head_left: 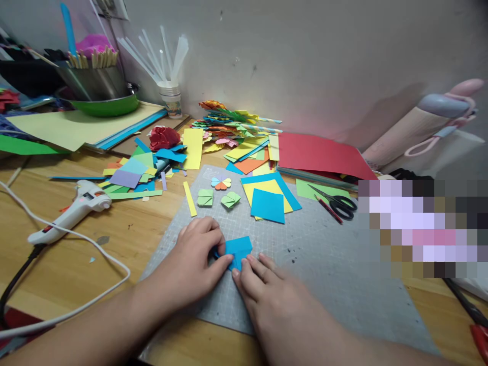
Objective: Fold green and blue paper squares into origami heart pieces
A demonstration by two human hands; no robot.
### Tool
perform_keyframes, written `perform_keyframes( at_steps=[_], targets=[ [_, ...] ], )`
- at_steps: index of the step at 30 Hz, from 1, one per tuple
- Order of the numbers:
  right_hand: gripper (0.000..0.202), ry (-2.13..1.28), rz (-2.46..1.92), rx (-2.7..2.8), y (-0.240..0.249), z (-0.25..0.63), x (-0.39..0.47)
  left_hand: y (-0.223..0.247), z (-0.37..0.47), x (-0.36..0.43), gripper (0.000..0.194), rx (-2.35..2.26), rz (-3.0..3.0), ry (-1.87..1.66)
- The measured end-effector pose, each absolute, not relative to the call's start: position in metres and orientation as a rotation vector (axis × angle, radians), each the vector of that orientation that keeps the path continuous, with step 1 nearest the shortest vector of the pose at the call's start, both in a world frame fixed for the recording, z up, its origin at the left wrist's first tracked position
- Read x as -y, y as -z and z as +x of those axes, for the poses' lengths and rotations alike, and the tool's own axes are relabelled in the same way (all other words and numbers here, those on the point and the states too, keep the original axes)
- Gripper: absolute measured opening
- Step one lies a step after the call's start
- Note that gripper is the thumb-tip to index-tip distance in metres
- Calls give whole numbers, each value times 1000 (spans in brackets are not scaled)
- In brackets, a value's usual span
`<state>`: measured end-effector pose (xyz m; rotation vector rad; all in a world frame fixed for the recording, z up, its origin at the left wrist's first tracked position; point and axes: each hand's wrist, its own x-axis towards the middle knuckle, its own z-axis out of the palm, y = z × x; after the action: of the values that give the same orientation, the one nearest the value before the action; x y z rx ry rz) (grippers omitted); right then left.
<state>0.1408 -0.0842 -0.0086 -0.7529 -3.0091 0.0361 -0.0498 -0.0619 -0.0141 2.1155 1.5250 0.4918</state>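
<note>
Between my hands a small piece of blue folded paper lies on the grey cutting mat. My left hand pinches its left side with thumb and fingers. The fingertips of my right hand press together on its lower right corner, covering part of the folds. Just beyond are two green folded paper pieces and a multicoloured paper flower. Blue and yellow paper squares are stacked to their right.
Black scissors and a pencil lie on the mat's right. A white glue gun with its cord is at left, near paper scraps. Behind stand red paper sheets and a cup of glue sticks.
</note>
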Motion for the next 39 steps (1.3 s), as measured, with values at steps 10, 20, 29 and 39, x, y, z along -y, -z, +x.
perform_keyframes(
  at_steps=[10, 20, 29, 39],
  targets=[
    [38, -6, -732, 2950, 12, 142, 85, 16, -48, 61, 16, -1627, 2145, -434],
    [38, -31, -761, 2977, 14, 142, 84, 15, -44, 65, 16, -1663, 2214, -377],
    [37, -109, -752, 2995, 11, 147, 82, 17, -47, 66, 10, -1618, 2232, -359],
    [32, -437, -770, 3031, -4, 153, 69, 18, -58, 65, 13, -1528, 2155, -518]
  ],
)
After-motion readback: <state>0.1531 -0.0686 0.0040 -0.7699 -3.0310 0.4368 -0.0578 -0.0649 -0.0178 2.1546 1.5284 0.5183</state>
